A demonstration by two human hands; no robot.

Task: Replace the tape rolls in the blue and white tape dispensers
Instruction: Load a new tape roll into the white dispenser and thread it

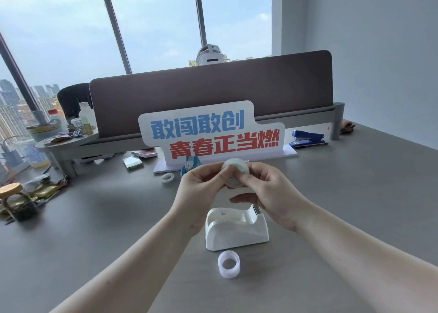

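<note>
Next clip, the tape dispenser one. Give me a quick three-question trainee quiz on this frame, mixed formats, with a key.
1. True or false: the white tape dispenser has a roll seated in its cradle.
2. Multiple choice: what do both hands hold above the desk? A) the blue stapler B) a clear tape roll C) a binder clip
3. Fill in: the loose white roll lies on the desk just ____ the white dispenser, on the person's side.

Key:
1. False; the cradle is empty.
2. B; the left hand and right hand both pinch it.
3. In front of.
</note>
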